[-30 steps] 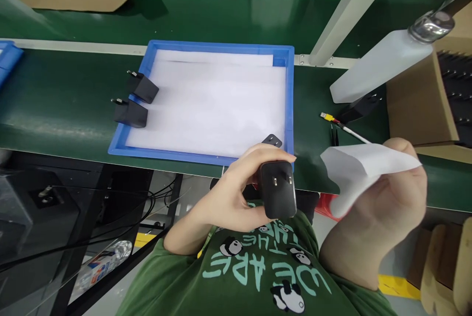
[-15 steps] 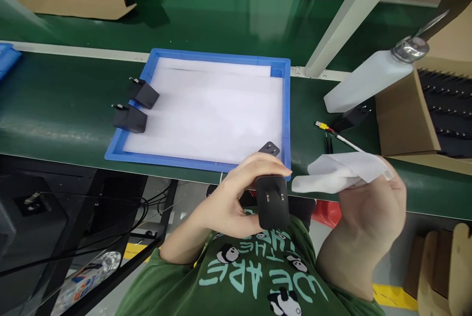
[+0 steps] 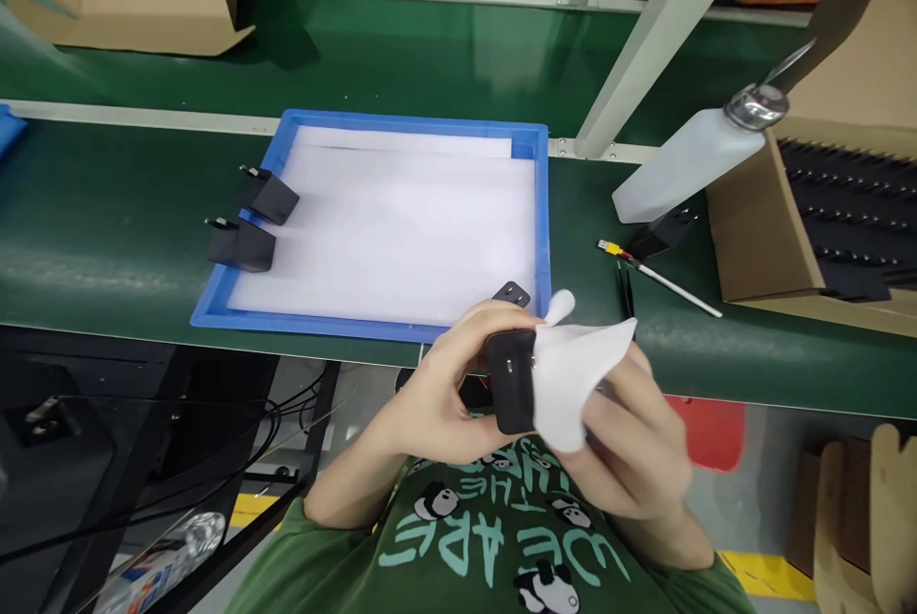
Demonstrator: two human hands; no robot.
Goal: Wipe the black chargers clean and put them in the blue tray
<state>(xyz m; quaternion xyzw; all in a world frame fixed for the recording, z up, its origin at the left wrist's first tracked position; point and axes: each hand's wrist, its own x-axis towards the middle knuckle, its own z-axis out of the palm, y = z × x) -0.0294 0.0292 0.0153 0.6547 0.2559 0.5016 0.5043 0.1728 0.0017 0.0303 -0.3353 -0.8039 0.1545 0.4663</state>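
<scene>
My left hand [image 3: 448, 390] grips a black plug adapter [image 3: 510, 380] with its metal pins facing up, in front of the blue tray. A white cloth [image 3: 573, 375] in my right hand [image 3: 637, 433] lies against the adapter's right side and covers part of it. Just beyond my left fingers, another black adapter [image 3: 513, 293] shows at the tray's near right corner. Two black adapters [image 3: 269, 196] [image 3: 244, 245] rest on the left rim of the blue tray [image 3: 543, 213], which is lined with white sheets [image 3: 401, 232].
To the right are a white bottle [image 3: 688, 165], a black adapter [image 3: 665, 230], a yellow-tipped cable [image 3: 612, 248], a white stick [image 3: 680, 291], black tweezers [image 3: 626, 291] and a cardboard box [image 3: 759, 222] of black adapters. A metal post [image 3: 645, 51] rises behind the tray.
My right hand has moved left with the white cloth and brought it onto the adapter. The view has shifted slightly. My left hand still holds the adapter.
</scene>
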